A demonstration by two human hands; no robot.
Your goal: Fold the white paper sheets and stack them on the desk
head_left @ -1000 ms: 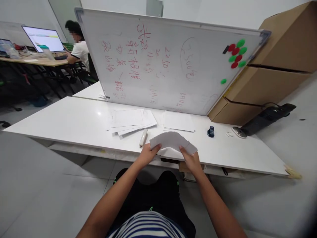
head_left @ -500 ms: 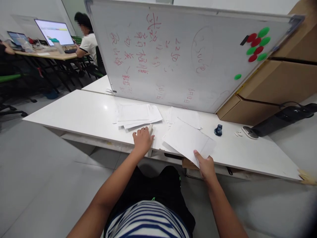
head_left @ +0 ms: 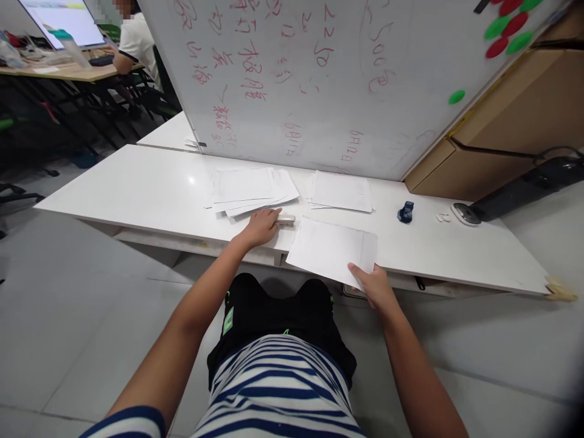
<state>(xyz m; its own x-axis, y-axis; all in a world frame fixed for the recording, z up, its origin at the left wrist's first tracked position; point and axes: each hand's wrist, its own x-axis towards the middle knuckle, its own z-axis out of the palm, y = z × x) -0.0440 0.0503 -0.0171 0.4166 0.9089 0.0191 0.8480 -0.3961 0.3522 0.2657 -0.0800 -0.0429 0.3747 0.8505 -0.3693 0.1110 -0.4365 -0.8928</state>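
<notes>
My left hand (head_left: pixel 262 227) is closed round the back end of a small whitish stapler (head_left: pixel 286 221), which lies along the tabletop and points right. In my right hand (head_left: pixel 370 281) are sheets of paper (head_left: pixel 335 248), pinched at their near right corner with the thumb on top. The sheets' left edge is just right of the stapler's tip, apart from it or nearly touching. Behind my left hand lies a loose, fanned stack of papers (head_left: pixel 249 188). A second paper stack (head_left: pixel 341 191) rests behind the held sheets.
A whiteboard (head_left: pixel 319 121) with red writing and round magnets stands along the table's (head_left: pixel 123 188) back edge. Right of the papers are a dark blue object (head_left: pixel 405 212), small white pieces (head_left: pixel 442 218) and a black bottle-like object (head_left: pixel 524 185). Cardboard boxes (head_left: pixel 497 176) stand behind. Another person (head_left: pixel 139 45) sits far left.
The stapler has turned from pointing away to lying pointing right under my left hand. My right hand has brought the sheets left and flatter, towards it. The view has tilted down.
</notes>
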